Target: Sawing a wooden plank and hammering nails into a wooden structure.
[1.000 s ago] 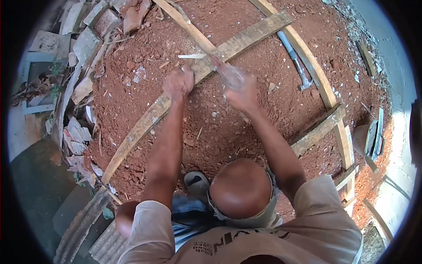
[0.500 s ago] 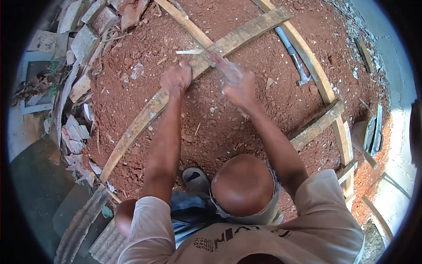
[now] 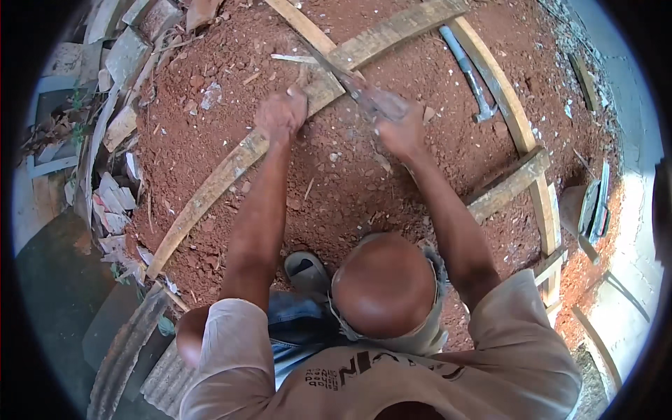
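Head view: my right grip (image 3: 400, 127) is clamped on the handle of a saw (image 3: 358, 85), and it's a bit blurry around there. The dark blade points off far and to the left, lying across a long board (image 3: 239, 161), right about where a second board (image 3: 304, 26) comes in from the far side.

My left grip (image 3: 282, 114) is on that same long board, just left of the blade, fingers bent. Can't tell if they're really squeezing the wood or just bearing down on it. The board slants from near left to far right over reddish dirt (image 3: 336, 192), and its far end meets a long rail (image 3: 514, 122) on the right.

Other stuff lying around: a hammer (image 3: 466, 73) on the dirt just left of that rail, handle to the far side, head to the near side. There's a shorter board (image 3: 509, 183) touching the rail nearer to me, and a pale wood sliver (image 3: 294, 59) just left of the blade. Broken slabs (image 3: 128, 57) are heaped on the far left. My bare knee (image 3: 383, 283) pokes into the near middle, with a sandal (image 3: 306, 271) left of it.
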A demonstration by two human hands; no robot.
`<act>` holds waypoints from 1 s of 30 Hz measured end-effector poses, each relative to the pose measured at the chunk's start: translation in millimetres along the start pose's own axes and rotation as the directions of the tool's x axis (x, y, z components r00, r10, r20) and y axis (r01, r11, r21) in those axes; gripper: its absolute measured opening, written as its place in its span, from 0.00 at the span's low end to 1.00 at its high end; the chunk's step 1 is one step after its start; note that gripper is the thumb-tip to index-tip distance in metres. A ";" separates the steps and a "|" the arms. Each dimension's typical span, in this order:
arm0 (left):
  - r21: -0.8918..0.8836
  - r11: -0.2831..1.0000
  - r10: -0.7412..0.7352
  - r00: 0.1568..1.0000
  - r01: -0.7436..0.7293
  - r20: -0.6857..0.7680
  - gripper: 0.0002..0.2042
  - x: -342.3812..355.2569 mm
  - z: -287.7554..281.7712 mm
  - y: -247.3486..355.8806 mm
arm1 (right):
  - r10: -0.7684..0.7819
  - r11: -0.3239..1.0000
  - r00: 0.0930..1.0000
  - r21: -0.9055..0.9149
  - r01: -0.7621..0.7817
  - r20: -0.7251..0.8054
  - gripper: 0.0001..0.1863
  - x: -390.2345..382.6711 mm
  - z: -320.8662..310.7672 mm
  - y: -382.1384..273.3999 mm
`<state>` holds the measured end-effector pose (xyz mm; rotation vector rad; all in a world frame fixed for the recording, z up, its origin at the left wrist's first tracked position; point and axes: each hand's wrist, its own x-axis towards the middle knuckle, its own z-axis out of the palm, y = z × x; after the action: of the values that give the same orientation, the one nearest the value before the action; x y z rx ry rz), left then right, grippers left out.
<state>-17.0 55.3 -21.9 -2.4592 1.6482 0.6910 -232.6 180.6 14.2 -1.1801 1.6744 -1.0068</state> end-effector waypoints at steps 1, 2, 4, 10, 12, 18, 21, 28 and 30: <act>0.028 0.999 0.037 0.993 -0.034 -0.111 0.35 -11.0 3.3 -0.8 | 0.003 1.000 1.000 -0.026 -0.003 -0.030 0.27 -13.9 -5.3 0.9; 0.037 0.999 0.033 0.976 -0.025 -0.216 0.35 -4.0 -1.0 2.2 | -0.032 0.998 0.999 -0.055 0.034 0.030 0.27 -3.9 -3.2 1.6; -0.042 0.998 0.025 0.974 -0.036 -0.223 0.35 -4.2 -0.1 -1.2 | -0.369 0.927 0.922 0.025 0.374 -0.113 0.28 -52.4 -42.5 -3.3; 0.045 0.999 0.016 0.999 -0.018 0.043 0.35 10.4 -6.3 -15.5 | -0.199 0.973 0.980 -0.129 0.193 -0.030 0.28 -135.6 -130.7 -20.7; -0.001 0.996 0.086 0.996 -0.087 -0.009 0.35 2.6 -10.1 -20.5 | -0.137 0.985 0.984 -0.121 0.123 -0.112 0.22 -135.9 -130.5 -21.1; -0.011 0.989 0.149 0.967 -0.150 0.204 0.36 -31.7 -19.2 -55.2 | -0.127 0.988 0.980 0.069 0.138 -0.152 0.22 -147.6 -132.0 -7.4; -0.012 0.999 0.038 0.999 -0.037 0.036 0.34 -29.9 -27.8 -95.7 | -0.070 0.958 0.990 0.270 0.100 -0.120 0.26 -159.2 -140.1 10.8; -0.167 0.941 0.182 0.856 -0.295 -0.484 0.19 12.7 -104.1 -177.3 | 0.369 0.462 0.874 0.753 -0.468 0.317 0.04 -132.3 -61.9 62.3; -0.175 0.909 0.259 0.842 -0.377 -0.473 0.15 28.4 -133.8 -177.1 | 0.369 0.406 0.851 0.758 -0.510 0.374 0.07 -125.5 -37.7 67.7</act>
<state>192.6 59.6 56.4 -2.6989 2.3173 0.4164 -261.0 322.6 -13.6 -0.1061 1.0112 -1.1225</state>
